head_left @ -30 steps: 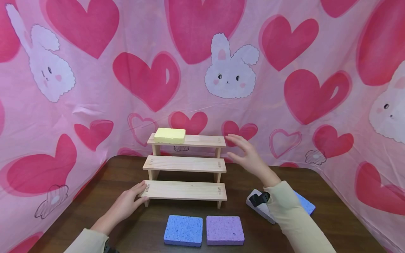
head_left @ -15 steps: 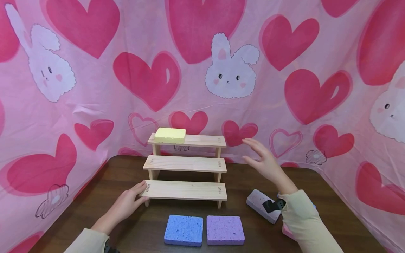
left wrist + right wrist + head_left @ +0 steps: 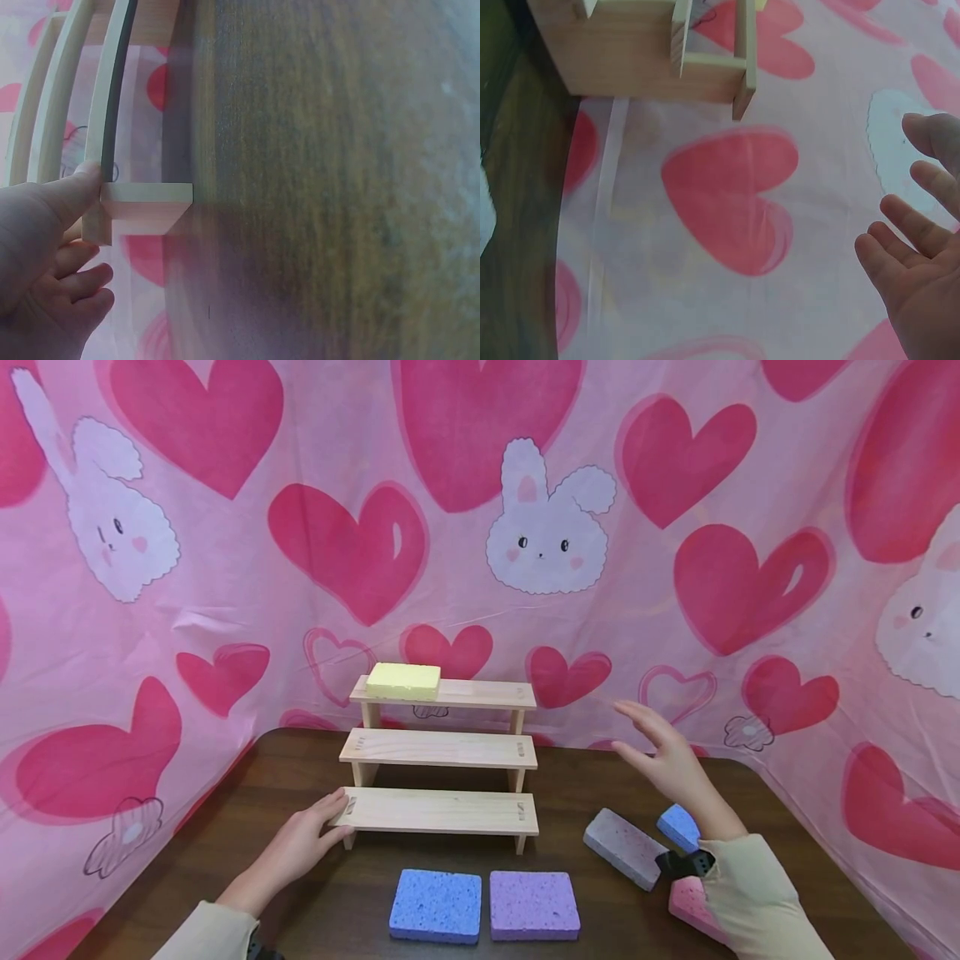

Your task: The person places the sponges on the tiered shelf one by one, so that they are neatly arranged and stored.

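Observation:
A three-step wooden shelf (image 3: 438,812) stands on the table, with a yellow sponge (image 3: 402,682) lying at the left of its top step. My left hand (image 3: 294,843) grips the left end of the lowest step; in the left wrist view the thumb of that hand (image 3: 45,247) lies on the board's edge and the other fingers are beneath. Off to the right of the shelf, my right hand (image 3: 675,766) is raised in the air with its fingers spread, holding nothing. The right wrist view also shows this hand (image 3: 922,262) apart from the shelf (image 3: 622,60).
In front of the shelf, a blue sponge (image 3: 435,906) and a purple sponge (image 3: 534,906) lie side by side on the dark table (image 3: 330,914). A grey sponge (image 3: 624,849), a second blue sponge (image 3: 678,827) and a pink sponge (image 3: 693,906) lie right, partly beneath my right arm. Pink fabric hangs behind.
My right hand has moved right, away from the top step's right end, uncovering the grey sponge and part of the pink one. My left hand stays on the lowest step.

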`<state>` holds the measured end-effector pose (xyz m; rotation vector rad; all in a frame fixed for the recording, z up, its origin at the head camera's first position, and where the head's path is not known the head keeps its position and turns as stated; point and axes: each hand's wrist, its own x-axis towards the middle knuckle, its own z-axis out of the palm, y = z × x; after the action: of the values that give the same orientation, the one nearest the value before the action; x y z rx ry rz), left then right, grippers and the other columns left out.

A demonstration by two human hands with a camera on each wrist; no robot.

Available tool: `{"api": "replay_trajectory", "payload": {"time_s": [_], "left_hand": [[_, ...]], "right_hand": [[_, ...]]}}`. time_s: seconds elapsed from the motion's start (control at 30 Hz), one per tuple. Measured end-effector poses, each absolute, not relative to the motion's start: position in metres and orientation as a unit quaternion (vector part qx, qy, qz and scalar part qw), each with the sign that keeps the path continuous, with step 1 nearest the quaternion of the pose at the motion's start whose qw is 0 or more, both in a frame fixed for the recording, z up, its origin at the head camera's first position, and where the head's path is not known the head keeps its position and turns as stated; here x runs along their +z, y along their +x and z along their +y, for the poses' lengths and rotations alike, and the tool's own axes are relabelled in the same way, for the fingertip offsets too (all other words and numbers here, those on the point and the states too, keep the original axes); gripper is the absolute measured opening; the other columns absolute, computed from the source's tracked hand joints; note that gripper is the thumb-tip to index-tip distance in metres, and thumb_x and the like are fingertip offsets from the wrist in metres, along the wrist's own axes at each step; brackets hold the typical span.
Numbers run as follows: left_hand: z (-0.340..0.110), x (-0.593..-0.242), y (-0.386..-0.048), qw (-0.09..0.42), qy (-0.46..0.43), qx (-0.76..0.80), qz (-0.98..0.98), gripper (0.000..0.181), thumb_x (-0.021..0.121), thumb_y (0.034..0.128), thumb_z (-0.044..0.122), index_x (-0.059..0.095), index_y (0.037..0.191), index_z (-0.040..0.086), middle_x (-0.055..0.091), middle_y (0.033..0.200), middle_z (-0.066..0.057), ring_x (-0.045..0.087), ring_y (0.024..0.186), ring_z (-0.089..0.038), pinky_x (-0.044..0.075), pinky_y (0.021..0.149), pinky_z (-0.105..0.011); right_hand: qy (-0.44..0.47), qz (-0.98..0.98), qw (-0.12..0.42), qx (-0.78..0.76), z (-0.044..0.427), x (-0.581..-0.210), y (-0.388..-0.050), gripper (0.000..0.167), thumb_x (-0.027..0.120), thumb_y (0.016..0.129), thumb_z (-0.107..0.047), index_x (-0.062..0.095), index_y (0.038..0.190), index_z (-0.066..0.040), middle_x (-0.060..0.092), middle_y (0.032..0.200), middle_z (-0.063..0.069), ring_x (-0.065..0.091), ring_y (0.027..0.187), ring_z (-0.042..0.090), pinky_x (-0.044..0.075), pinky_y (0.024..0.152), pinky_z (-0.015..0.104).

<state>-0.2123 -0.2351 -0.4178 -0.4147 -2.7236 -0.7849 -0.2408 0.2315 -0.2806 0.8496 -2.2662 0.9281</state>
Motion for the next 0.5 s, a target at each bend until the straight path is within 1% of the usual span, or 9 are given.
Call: {"api": "replay_trajectory", "payload": {"time_s": [0.07,0.13,0.17,0.27,0.3,0.33,0.4,0.5], "left_hand": [[-0.235,-0.418,-0.212,0.139,-0.145,-0.271,-0.941,0.052,0.072,0.0799,0.014,0.053,0.124,-0.007,0.046,0.131,-0.024,0.045,0.118,-0.040,0.038,0.092,-0.053],[-0.235,-0.418,-0.212,0.142,-0.147,-0.270,-0.941,0.052,0.072,0.0798,0.013,0.054,0.124,-0.007,0.047,0.130,-0.024,0.045,0.118,-0.040,0.038,0.092,-0.053],[-0.235,-0.418,-0.212,0.143,-0.147,-0.270,-0.941,0.051,0.072,0.0799,0.014,0.054,0.123,-0.007,0.047,0.130,-0.024,0.045,0.118,-0.040,0.038,0.092,-0.053],[-0.235,-0.418,-0.213,0.146,-0.149,-0.270,-0.940,0.051,0.072,0.0797,0.013,0.054,0.123,-0.007,0.047,0.130,-0.024,0.046,0.117,-0.040,0.039,0.092,-0.052],[-0.235,-0.418,-0.213,0.146,-0.150,-0.270,-0.940,0.051,0.072,0.0796,0.013,0.054,0.123,-0.007,0.047,0.130,-0.024,0.046,0.117,-0.040,0.039,0.092,-0.053],[-0.235,-0.418,-0.213,0.146,-0.150,-0.270,-0.940,0.051,0.072,0.0796,0.013,0.054,0.123,-0.007,0.047,0.130,-0.024,0.045,0.117,-0.040,0.039,0.092,-0.053],[-0.235,-0.418,-0.213,0.146,-0.150,-0.270,-0.940,0.051,0.072,0.0794,0.013,0.054,0.123,-0.007,0.047,0.130,-0.024,0.045,0.117,-0.040,0.039,0.092,-0.053],[-0.235,-0.419,-0.213,0.144,-0.148,-0.272,-0.940,0.052,0.072,0.0795,0.014,0.054,0.123,-0.007,0.047,0.130,-0.024,0.045,0.117,-0.041,0.039,0.092,-0.053]], "right_hand": [[0.309,-0.844,0.273,0.343,0.236,-0.282,-0.238,0.051,0.068,0.074,0.013,0.052,0.122,0.009,0.050,0.124,0.026,0.045,0.116,0.021,0.032,0.092,0.009],[0.302,-0.847,0.274,0.342,0.241,-0.283,-0.235,0.051,0.068,0.074,0.013,0.052,0.122,0.009,0.049,0.124,0.026,0.044,0.116,0.017,0.032,0.090,0.008],[0.297,-0.849,0.274,0.340,0.244,-0.284,-0.234,0.050,0.068,0.074,0.013,0.052,0.122,0.009,0.049,0.123,0.026,0.045,0.115,0.018,0.032,0.089,0.007],[0.284,-0.858,0.272,0.331,0.252,-0.288,-0.233,0.051,0.069,0.074,0.012,0.052,0.122,0.009,0.049,0.123,0.026,0.047,0.110,0.029,0.031,0.088,0.005],[0.281,-0.861,0.271,0.327,0.257,-0.291,-0.234,0.052,0.070,0.074,0.010,0.052,0.123,0.008,0.049,0.124,0.025,0.047,0.109,0.029,0.030,0.087,0.004],[0.280,-0.862,0.272,0.323,0.262,-0.295,-0.237,0.053,0.070,0.074,0.010,0.052,0.123,0.007,0.050,0.124,0.024,0.047,0.109,0.026,0.030,0.087,0.004],[0.282,-0.863,0.272,0.319,0.271,-0.302,-0.241,0.055,0.071,0.073,0.009,0.051,0.124,0.007,0.049,0.123,0.025,0.047,0.108,0.016,0.030,0.087,0.004],[0.285,-0.861,0.273,0.321,0.284,-0.313,-0.246,0.056,0.072,0.072,0.008,0.052,0.124,0.006,0.050,0.123,0.024,0.042,0.106,-0.004,0.029,0.087,0.003]]}}
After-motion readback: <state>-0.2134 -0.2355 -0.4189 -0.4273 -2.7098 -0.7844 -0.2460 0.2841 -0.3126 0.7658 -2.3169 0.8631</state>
